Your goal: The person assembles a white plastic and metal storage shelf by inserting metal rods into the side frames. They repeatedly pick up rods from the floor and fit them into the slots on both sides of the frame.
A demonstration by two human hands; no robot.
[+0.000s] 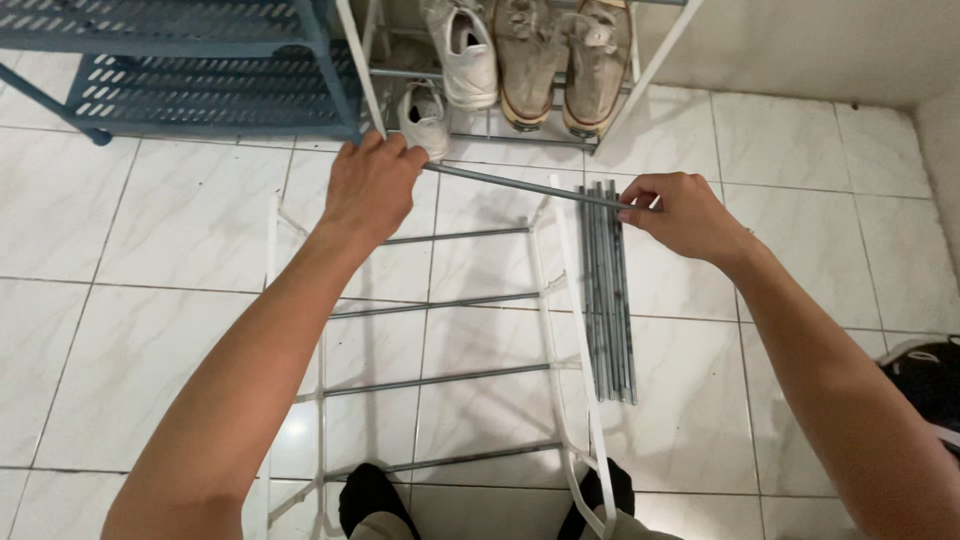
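My left hand [368, 186] and my right hand [682, 213] each grip one end of a thin grey metal rod [520, 184], held across just above the floor. Below it lies a partly built white rack frame [575, 300] with several grey crossbars [435, 381] set between its two white side rails. A bundle of several loose grey rods [608, 300] rests on the tiles to the right of the frame, right under my right hand.
A blue slatted shoe rack [200, 70] stands at the back left. A white-framed rack [650, 70] at the back middle holds white and tan shoes [530, 55]. My feet in black socks [368, 495] stand at the frame's near end. A dark bag [925, 375] sits at right.
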